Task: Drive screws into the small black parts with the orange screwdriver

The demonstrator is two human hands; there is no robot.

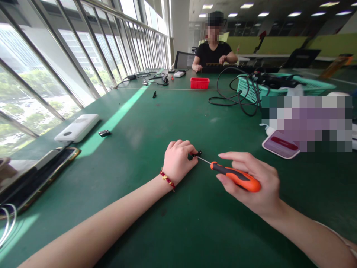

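My left hand (177, 160) rests on the green table (173, 123), fingers curled and pinched on a small black part (196, 154). A red bead bracelet (167, 179) circles that wrist. My right hand (252, 183) grips an orange-and-black screwdriver (237, 178); its thin metal shaft points left and its tip meets the small black part.
A white box (77, 127), a small black piece (104, 133) and a phone (33, 178) lie at the left by the windows. A red bin (199, 83), black cables (237, 95) and a teal basket (290, 87) sit farther back. Another person (214, 50) sits at the far end.
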